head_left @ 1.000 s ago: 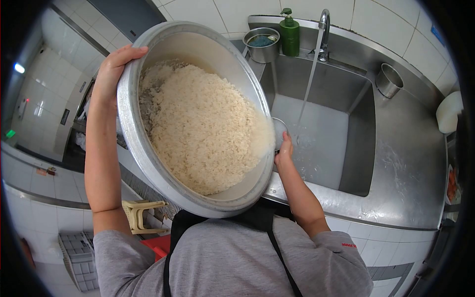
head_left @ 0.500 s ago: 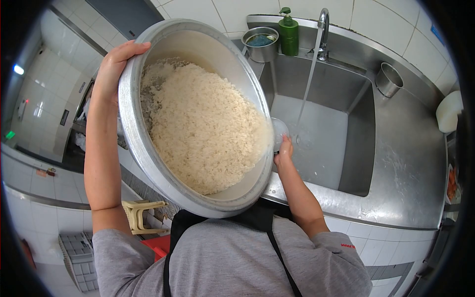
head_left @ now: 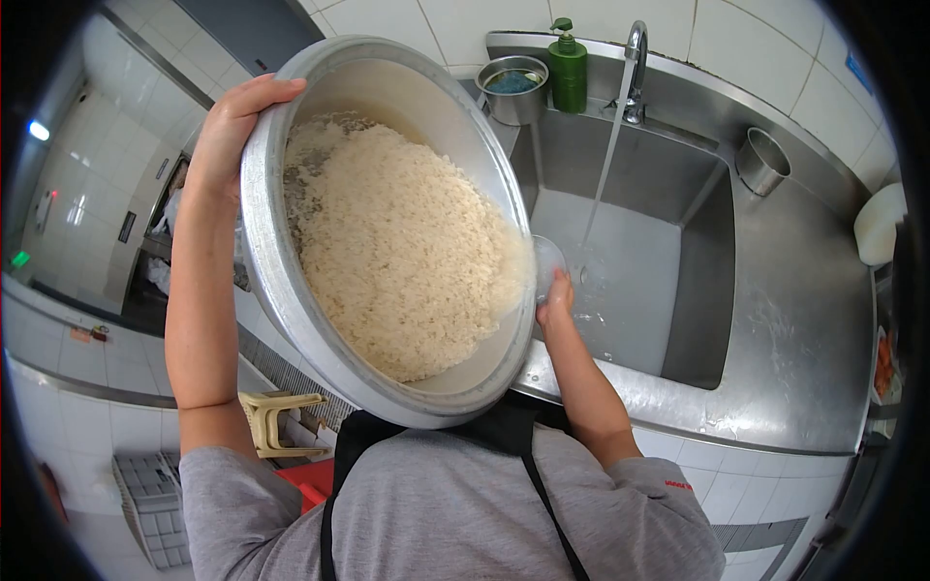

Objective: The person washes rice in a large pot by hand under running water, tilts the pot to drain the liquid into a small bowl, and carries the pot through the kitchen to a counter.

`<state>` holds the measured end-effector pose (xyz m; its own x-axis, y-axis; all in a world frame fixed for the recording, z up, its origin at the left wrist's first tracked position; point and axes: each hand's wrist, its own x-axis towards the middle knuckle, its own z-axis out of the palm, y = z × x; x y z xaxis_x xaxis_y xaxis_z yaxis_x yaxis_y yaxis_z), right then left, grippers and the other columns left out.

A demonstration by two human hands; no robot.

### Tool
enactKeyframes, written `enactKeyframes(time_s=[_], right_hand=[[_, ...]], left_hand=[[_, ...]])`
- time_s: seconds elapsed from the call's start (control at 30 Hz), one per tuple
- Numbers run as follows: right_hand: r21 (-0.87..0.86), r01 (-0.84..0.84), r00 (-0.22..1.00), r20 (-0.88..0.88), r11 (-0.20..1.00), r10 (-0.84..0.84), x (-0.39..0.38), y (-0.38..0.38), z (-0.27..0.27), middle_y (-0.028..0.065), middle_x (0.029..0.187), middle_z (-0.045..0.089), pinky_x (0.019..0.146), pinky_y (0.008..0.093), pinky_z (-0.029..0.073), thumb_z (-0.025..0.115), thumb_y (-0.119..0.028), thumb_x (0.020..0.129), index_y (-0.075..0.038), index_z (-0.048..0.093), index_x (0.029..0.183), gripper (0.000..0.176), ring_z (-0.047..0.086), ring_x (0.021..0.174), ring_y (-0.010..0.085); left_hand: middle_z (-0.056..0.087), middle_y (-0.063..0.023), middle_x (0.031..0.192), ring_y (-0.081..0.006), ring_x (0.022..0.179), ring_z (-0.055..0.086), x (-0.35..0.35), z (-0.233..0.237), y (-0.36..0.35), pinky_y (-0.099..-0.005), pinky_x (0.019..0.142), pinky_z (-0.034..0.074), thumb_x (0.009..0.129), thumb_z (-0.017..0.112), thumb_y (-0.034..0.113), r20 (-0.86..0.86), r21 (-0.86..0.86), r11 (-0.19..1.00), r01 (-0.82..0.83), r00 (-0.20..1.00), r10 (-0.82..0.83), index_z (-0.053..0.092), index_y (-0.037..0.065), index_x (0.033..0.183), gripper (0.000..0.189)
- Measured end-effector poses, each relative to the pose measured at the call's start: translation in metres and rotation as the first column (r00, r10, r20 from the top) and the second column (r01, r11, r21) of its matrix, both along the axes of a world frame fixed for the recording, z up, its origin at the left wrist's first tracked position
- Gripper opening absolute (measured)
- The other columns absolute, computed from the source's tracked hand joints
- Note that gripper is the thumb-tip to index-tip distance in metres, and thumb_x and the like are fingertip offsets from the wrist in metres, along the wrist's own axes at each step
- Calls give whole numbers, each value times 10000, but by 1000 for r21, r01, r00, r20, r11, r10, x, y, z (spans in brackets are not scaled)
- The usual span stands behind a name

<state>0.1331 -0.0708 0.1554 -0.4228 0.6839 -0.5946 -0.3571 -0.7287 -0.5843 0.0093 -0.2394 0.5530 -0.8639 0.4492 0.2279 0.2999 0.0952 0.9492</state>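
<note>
A large metal pot (head_left: 266, 242) is tilted toward the sink with pale, wet rice (head_left: 397, 252) inside. My left hand (head_left: 237, 121) grips its upper left rim, thumb over the edge. At the pot's lowered right rim, my right hand (head_left: 555, 298) is closed on a translucent bowl-like piece (head_left: 549, 259), partly hidden by the pot. Cloudy water (head_left: 630, 261) lies in the steel sink (head_left: 702, 281). A stream runs from the tap (head_left: 635, 73) into it.
Behind the sink stand a green pump bottle (head_left: 568, 73) and a metal container (head_left: 513, 85) with liquid. A metal cup (head_left: 762, 161) and a white jug (head_left: 880, 223) are at the right. A beige stool (head_left: 271, 421) stands at lower left.
The pot and my left hand have shifted very slightly to the right. My right hand keeps nearly the same place, and the water still runs.
</note>
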Motion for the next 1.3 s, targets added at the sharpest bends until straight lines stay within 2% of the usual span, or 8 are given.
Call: enactKeyframes(time_s=[0.07,0.17,0.27,0.67,0.83,1.0,1.07,1.3], right_hand=[[-54,8,1000,-16,998,-9,0,0,5,139,1193,415,861,435,387,376,-185,846,-114,286,1271,440,443,1059,303],[3,-27,999,-47,1000,27,0,0,2,142,1198,411,861,420,390,378,-196,850,-100,272,1276,450,455,1047,304],[-24,35,999,3,999,-35,-7,1,-11,142,1199,412,856,412,393,386,-216,851,-80,271,1274,458,465,1034,303],[-54,-38,998,-61,998,35,-3,6,-27,136,1236,385,879,393,375,416,-240,846,-66,271,1279,489,439,1073,285],[-36,-26,1000,-13,999,26,-6,8,-35,132,1242,382,891,383,366,429,-229,842,-56,279,1275,489,439,1076,282],[-40,-16,1000,-20,999,15,0,2,-7,136,1219,402,870,387,386,424,-220,844,-45,293,1262,472,453,1056,283],[-72,-27,999,-30,997,25,-1,2,-9,122,1191,436,874,401,376,438,-291,833,-61,365,1215,452,458,1039,284],[-72,-26,999,-26,997,24,-1,0,0,123,1163,464,870,404,383,423,-301,841,-57,366,1211,447,464,1038,280]], left_hand=[[492,-16,580,-73,434,465,3,0,3,-201,417,399,703,587,173,18,17,1000,1,1000,-1,523,55,675,137],[490,-16,579,-75,431,459,4,1,4,-202,407,391,706,584,175,9,7,1000,11,1000,-11,525,54,676,138],[490,-15,579,-77,429,458,0,1,3,-202,401,387,707,586,187,-27,-25,1000,-12,1000,11,526,55,670,149],[508,-33,580,-82,427,486,-1,1,7,-204,403,411,703,590,194,-48,-37,999,-1,999,-1,548,31,690,169],[513,-37,585,-86,443,497,2,2,8,-208,412,418,708,589,200,-43,-34,999,8,999,-10,554,29,697,175],[523,-46,597,-92,458,506,-2,3,8,-219,420,424,714,584,202,-77,-64,998,-1,997,-4,564,23,719,180],[537,-57,609,-99,459,510,-8,3,6,-225,420,424,718,580,201,-59,-106,990,89,994,-96,570,15,735,187],[557,-81,627,-108,462,524,-9,6,9,-229,415,435,717,579,210,-42,-140,981,137,989,-144,580,5,748,207]])
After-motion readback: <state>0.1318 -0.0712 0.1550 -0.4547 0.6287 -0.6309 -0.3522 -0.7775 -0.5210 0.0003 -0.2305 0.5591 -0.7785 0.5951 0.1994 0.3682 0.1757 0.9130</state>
